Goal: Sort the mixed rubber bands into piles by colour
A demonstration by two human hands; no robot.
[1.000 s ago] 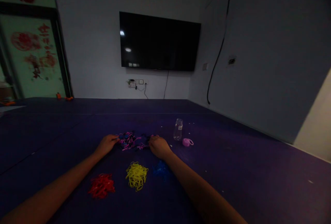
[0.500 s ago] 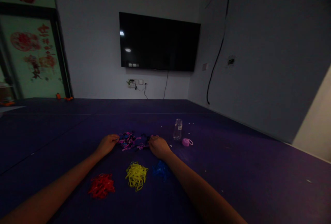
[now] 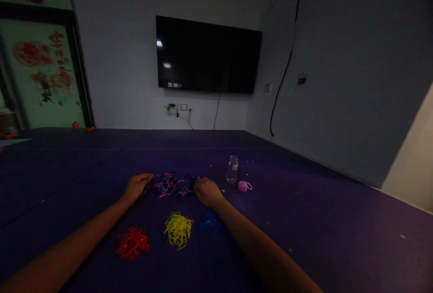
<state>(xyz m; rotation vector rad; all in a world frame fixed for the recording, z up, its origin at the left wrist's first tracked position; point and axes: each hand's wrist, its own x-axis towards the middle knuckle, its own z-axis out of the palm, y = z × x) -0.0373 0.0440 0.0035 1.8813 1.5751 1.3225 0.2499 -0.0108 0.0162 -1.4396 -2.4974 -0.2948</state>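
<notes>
A mixed pile of small rubber bands point(image 3: 166, 185), pink, black and some blue, lies on the dark purple surface between my hands. My left hand point(image 3: 135, 188) is at its left edge, fingers pinched, with dark and pink strands at the fingertips. Curled over the pile's right end, my right hand point(image 3: 207, 192) is closed on rubber bands; its fingertips are partly hidden. Closer to me are a red heap of rubber bands point(image 3: 133, 243), a yellow heap point(image 3: 178, 230) and a blue heap point(image 3: 209, 223), the blue one beside my right forearm.
A clear, uncapped bottle point(image 3: 232, 171) stands upright beyond my right hand. Beside it lies a pink cap with a loop point(image 3: 242, 186). Small white scraps dot the purple surface point(image 3: 304, 230). A television point(image 3: 209, 56) hangs on the far wall; a black cable point(image 3: 286, 74) runs down the right wall.
My left hand has shifted slightly left, away from the mixed pile, and strands now show between its fingertips and the pile. My right hand has hardly moved.
</notes>
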